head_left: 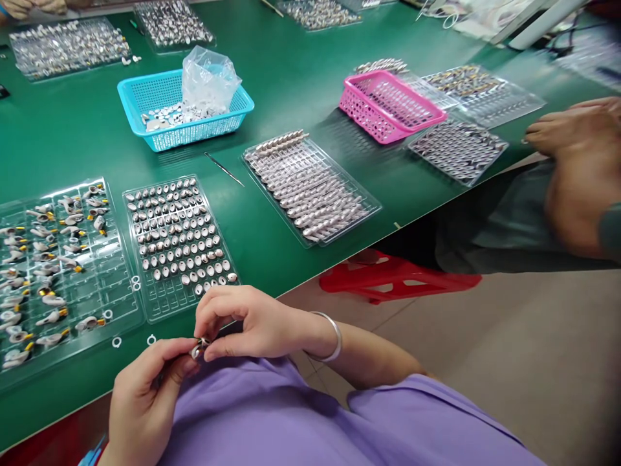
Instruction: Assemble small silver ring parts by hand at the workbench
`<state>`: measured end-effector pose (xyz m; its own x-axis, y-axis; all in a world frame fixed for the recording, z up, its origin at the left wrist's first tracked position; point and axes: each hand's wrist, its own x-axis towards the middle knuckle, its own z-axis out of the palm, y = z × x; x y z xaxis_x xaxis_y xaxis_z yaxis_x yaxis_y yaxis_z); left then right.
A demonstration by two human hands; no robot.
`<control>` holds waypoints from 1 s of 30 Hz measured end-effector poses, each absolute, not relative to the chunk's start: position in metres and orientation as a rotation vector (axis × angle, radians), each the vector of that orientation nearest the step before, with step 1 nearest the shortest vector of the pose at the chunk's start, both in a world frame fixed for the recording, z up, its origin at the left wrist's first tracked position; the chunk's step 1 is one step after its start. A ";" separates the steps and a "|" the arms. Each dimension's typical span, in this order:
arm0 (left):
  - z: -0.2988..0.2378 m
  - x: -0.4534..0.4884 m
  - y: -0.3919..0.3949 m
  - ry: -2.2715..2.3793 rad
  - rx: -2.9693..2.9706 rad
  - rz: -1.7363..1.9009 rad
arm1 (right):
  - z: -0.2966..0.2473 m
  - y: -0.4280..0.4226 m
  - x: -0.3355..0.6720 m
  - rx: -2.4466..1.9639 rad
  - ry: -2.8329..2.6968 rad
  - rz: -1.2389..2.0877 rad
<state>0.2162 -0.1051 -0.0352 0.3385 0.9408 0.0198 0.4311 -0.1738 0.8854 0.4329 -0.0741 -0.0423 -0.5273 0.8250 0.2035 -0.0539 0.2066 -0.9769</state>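
Note:
Just off the table's front edge, my left hand (150, 388) pinches a small white earbud part (196, 352) between thumb and fingers. My right hand (247, 320) meets it there, thumb and fingertips closed on the same part's other side; fingers partly cover it. Nearest to both hands is a clear tray (174, 301) with rows of small white oval caps (187, 248). Left of that, a larger clear tray (116, 278) bears white earbud pieces (58, 316) with yellow-orange ends. Small white rings (116, 342) lie by the table edge.
A blue basket (179, 139) contains white pieces and a plastic bag (208, 81). Tweezers (224, 169) lie before it. Right of them sits a tray of white stems (315, 188). Beyond are a pink basket (371, 116), more filled trays and another person's hands (572, 129).

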 end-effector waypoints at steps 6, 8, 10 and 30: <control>-0.033 0.216 -0.106 1.243 1.751 0.745 | -0.041 -0.075 0.431 -0.763 -1.700 1.382; -0.032 0.217 -0.106 1.242 1.746 0.757 | -0.041 -0.076 0.430 -0.780 -1.707 1.332; -0.031 0.218 -0.105 1.229 1.733 0.775 | -0.042 -0.077 0.429 -0.786 -1.739 1.231; -0.025 0.224 -0.112 1.286 1.438 0.872 | -0.053 -0.095 0.412 -0.759 -1.777 0.680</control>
<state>0.2237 -0.1123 -0.0254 0.1815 0.9789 -0.0938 0.2748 0.0411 0.9606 0.4120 -0.0947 -0.0535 -0.2588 0.7642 0.5908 0.1747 0.6386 -0.7495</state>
